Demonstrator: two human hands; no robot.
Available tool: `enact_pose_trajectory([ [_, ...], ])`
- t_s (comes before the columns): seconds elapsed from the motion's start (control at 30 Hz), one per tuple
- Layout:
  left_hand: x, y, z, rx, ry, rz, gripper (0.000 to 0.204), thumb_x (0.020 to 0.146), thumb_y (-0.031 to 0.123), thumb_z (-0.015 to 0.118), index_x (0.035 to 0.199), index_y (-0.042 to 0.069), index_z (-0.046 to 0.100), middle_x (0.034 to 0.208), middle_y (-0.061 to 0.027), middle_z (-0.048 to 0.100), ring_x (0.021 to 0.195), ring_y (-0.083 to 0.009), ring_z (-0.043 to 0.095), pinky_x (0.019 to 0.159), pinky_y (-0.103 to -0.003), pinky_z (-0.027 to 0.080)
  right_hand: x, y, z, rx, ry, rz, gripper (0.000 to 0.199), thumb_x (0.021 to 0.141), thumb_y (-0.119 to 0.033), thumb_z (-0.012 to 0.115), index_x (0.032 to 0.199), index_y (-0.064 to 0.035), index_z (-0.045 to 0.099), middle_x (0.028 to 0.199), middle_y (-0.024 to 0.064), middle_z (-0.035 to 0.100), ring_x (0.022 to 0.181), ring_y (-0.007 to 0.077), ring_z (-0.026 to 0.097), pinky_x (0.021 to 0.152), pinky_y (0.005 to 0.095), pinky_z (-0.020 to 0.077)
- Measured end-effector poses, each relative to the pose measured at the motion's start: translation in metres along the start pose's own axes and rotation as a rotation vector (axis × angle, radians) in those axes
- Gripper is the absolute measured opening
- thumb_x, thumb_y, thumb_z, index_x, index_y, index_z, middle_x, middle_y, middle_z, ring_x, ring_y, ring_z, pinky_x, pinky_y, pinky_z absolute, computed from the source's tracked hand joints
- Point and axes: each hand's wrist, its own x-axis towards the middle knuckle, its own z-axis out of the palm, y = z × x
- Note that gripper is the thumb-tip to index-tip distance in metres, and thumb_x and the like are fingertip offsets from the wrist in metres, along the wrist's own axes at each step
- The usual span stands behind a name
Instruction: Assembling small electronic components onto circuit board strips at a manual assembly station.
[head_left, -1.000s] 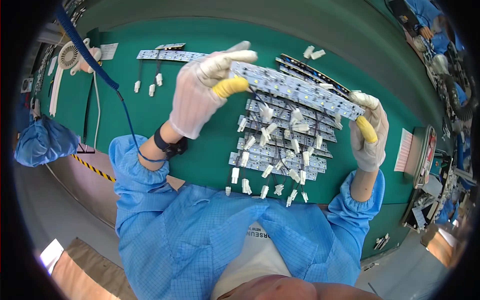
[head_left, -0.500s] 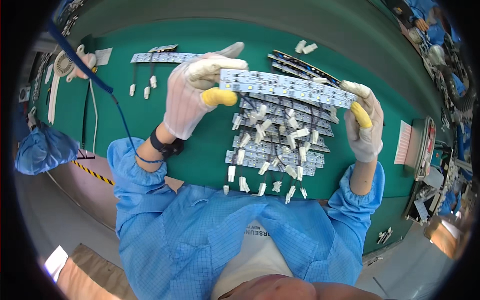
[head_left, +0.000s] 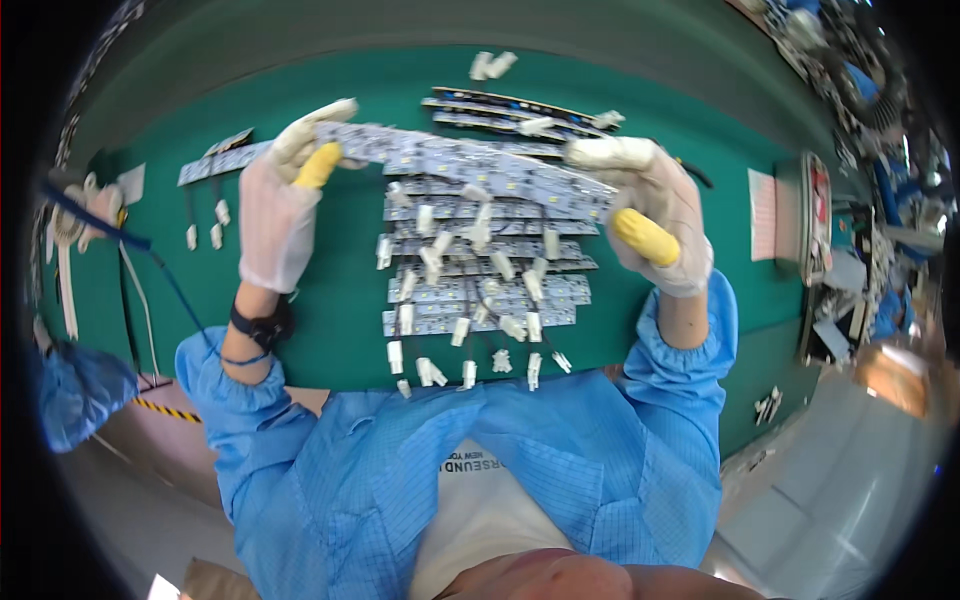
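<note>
A long white LED circuit board [head_left: 470,163] is held up, tilted down to the right, above a stack of similar boards [head_left: 555,290]. My left hand [head_left: 272,220], in a white glove with a yellow thumb cover, pinches its left end. My right hand [head_left: 672,210], gloved alike, has the right end between thumb and fingers; blur softens that contact. Dark wires with white plug connectors [head_left: 425,218] hang over the stacked boards toward my body. Part of the stack is hidden behind the held board.
More boards [head_left: 510,110] lie on edge beyond the stack, with loose white connectors [head_left: 492,66] farther back. Another board [head_left: 222,163] lies left. A small fan [head_left: 75,215] and coiled blue cord [head_left: 95,217] are far left. A paper sheet [head_left: 763,215] and metal box [head_left: 803,220] stand right.
The held board has gone left with both hands and slants more steeply, its right end lower. The whole scene has shifted left in the view too. My thumb and fingers look farther apart on the right.
</note>
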Motion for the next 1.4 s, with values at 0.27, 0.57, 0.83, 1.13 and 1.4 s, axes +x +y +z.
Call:
enact_pose_trajectory([
  [0.27, 0.002, -0.006, 0.001, 0.165, 0.06, 0.119, 0.035, 0.094, 0.02, 0.054, 0.12, -0.003, 0.057, 0.114, -0.0077, 0.063, 0.08, -0.0096, 0.059, 0.075, -0.021, 0.047, 0.008, 0.001, -0.002, 0.0, 0.012, -0.125, 0.057, 0.081, -0.026, 0.065, 0.121, 0.0106, 0.046, 0.116, 0.0197, 0.058, 0.044, 0.0024, 0.042, 0.04, 0.016, 0.0299],
  [0.57, -0.01, -0.017, 0.002, -0.394, -0.148, 0.368, 0.065, 0.084, 0.035, 0.068, 0.128, -0.007, 0.045, 0.11, -0.0195, 0.063, 0.084, -0.0206, 0.067, 0.078, -0.03, 0.053, 0.015, 0.01, -0.008, -0.313, 0.184, -0.051, 0.063, 0.087, -0.044, 0.059, 0.122, 0.007, 0.048, 0.062, -0.0046, 0.046, 0.049, 0.0011, 0.036, 0.051, 0.0164, 0.0334],
  [0.83, -0.007, -0.009, 0.0, -0.063, -0.048, 0.157, 0.039, 0.094, 0.036, 0.052, 0.108, 0.002, 0.064, 0.084, -0.0088, 0.071, 0.075, -0.0104, 0.066, 0.071, -0.022, 0.047, 0.008, 0.008, -0.015, -0.304, 0.254, 0.024, 0.027, 0.089, -0.015, 0.05, 0.108, 0.0036, 0.054, 0.082, 0.0023, 0.054, 0.065, 0.0063, 0.048, 0.062, 0.0175, 0.0423],
  [1.13, 0.003, -0.014, -0.002, 0.522, 0.102, 0.422, 0.023, 0.094, 0.011, 0.047, 0.109, 0.004, 0.063, 0.112, -0.0061, 0.066, 0.07, -0.0158, 0.061, 0.066, -0.026, 0.044, 0.016, 0.012, -0.022, -1.168, 0.05, -0.671, 0.025, 0.07, 0.013, 0.045, 0.091, 0.0028, 0.054, 0.079, 0.0089, 0.055, 0.061, 0.0202, 0.053, 0.057, 0.0272, 0.0442],
  [1.4, -0.005, -0.006, -0.007, 0.112, -0.039, 0.062, 0.046, 0.1, 0.035, 0.038, 0.108, -0.002, 0.063, 0.075, -0.0062, 0.069, 0.062, -0.0089, 0.056, 0.062, -0.024, 0.044, 0.005, 0.027, -0.036, -1.086, 0.039, -0.358, 0.042, 0.068, 0.008, 0.061, 0.109, 0.0056, 0.056, 0.096, 0.0165, 0.06, 0.083, 0.0315, 0.059, 0.074, 0.0358, 0.0479],
])
